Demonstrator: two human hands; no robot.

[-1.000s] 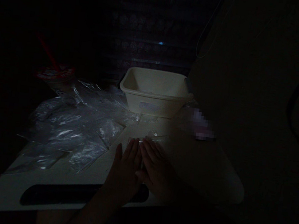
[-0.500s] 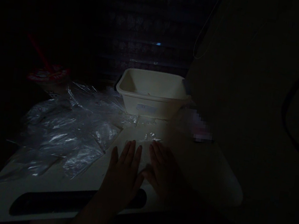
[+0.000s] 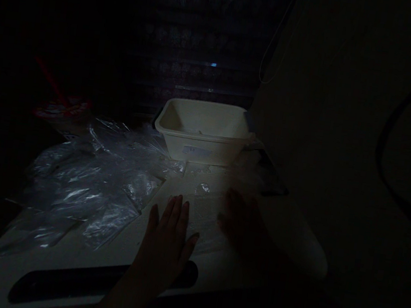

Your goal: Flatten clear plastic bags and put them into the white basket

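Note:
My left hand (image 3: 166,239) lies flat on the pale tabletop (image 3: 79,248), fingers stretched forward and thumb out to the right. Between my hands a thin clear plastic sheet or bag (image 3: 206,217) is spread on the table, with a small shiny spot at its far end. To the right of it, dim and partly lost in shadow, is my right hand (image 3: 244,220). Its fingers point forward and left, and nothing shows in them; the finger outlines are smeared. A pile of crinkled clear plastic bags (image 3: 91,184) covers the left of the table.
A cream plastic tub (image 3: 206,146) with a small label stands at the back. A cup with a red straw (image 3: 67,110) is at the far left, behind the bags. A dark slot (image 3: 71,283) runs along the table's front edge. A dark cable (image 3: 384,147) hangs at right.
My right hand has moved right, away from my left hand, uncovering the clear plastic between them. My left hand stays flat in nearly the same place. The view has shifted slightly.

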